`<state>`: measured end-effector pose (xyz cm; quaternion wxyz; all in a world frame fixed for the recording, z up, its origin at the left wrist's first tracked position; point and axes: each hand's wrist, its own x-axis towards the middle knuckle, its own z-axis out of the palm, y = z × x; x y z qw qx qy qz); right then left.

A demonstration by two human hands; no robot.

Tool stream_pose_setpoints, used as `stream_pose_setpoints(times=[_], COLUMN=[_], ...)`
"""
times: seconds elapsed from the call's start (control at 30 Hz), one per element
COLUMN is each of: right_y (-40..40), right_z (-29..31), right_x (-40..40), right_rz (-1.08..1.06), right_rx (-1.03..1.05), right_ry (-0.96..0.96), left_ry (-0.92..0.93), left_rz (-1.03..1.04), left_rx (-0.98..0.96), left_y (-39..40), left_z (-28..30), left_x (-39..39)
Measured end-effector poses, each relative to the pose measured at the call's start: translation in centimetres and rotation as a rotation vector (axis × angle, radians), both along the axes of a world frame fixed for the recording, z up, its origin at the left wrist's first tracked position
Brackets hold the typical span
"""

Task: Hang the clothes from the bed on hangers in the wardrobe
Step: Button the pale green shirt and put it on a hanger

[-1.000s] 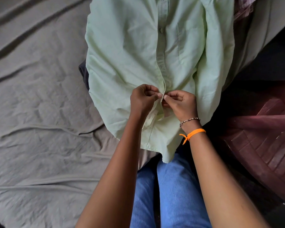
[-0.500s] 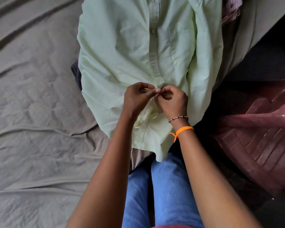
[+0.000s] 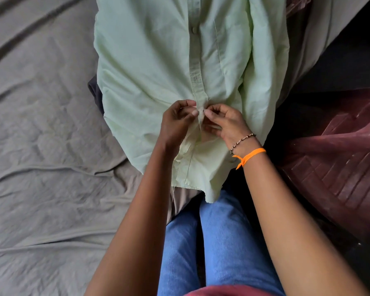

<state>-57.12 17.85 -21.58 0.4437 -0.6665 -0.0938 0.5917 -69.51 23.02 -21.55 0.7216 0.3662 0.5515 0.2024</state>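
1. At the bed's near edge lies one pale green shirt, its hem hanging over the person's two jeans-clad legs.
2. Two hands meet at its placket: left hand and right hand each pinch the cloth with curled fingers.
3. Two bands circle the right wrist: one beaded, one orange.
4. One maroon chair stands beside the bed.

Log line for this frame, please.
stage: buttoning shirt on bed | left hand: pinches placket | right hand: pinches placket | hanger: not visible
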Motion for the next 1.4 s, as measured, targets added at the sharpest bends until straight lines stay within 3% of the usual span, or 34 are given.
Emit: stream_pose_setpoints(times=[0.13,0.3,0.37,0.47,0.6,0.8,0.9,1.0,1.07,1.13,1.23,1.3,1.4], right_y=[-2.5,-6.0,-5.4,-5.2,-6.7,-7.3,-7.2,-7.2,-7.4,-7.6,-7.9,-7.9,-7.6], right_z=[-1.0,-2.5,-3.3,-3.8,-2.3,0.5,0.6,0.5,0.6,0.9,1.5,1.8,1.6], right_x=[-2.0,-8.1,-8.3,-6.3,-4.1,-5.2,-5.5,-5.5,-5.6,-5.7,-6.0,-6.5,-7.0], right_rz=[0.097,0.137,-0.009,-0.171,-0.124,0.020,0.015,-0.017,-0.011,-0.019,-0.097,-0.056,0.040], right_rx=[0.010,-0.076,-0.183,-0.275,-0.216,-0.026,-0.021,-0.018,-0.014,-0.014,0.039,0.112,0.092], right_ry=[-0.588,-0.847,-0.858,-0.825,-0.701,-0.571,-0.585,-0.563,-0.556,-0.607,-0.820,-0.862,-0.797], left_ry=[0.401,0.690,0.739,0.710,0.648,0.521,0.478,0.251,0.115,0.179,0.494,0.667,0.578], left_rz=[-0.073,-0.357,-0.408,-0.328,-0.180,-0.160,-0.144,-0.011,0.071,0.060,-0.020,-0.129,-0.019], left_rx=[0.163,0.349,0.433,0.505,0.506,0.445,0.287,-0.043,-0.153,-0.067,0.255,0.445,0.340], left_y=[-2.5,-5.7,-5.8,-5.6,-6.5,-8.8,-8.9,-8.5,-8.3,-8.1,-8.0,-8.3,-8.6], left_z=[-0.5,-2.6,-2.8,-1.9,0.0,1.7,2.6,3.2,3.3,3.3,3.5,4.0,3.7], left_x=[-1.4,-3.2,-3.1,-2.8,-2.4,-1.4,-1.6,-2.3,-2.6,-2.5,-2.1,-2.0,-2.1])
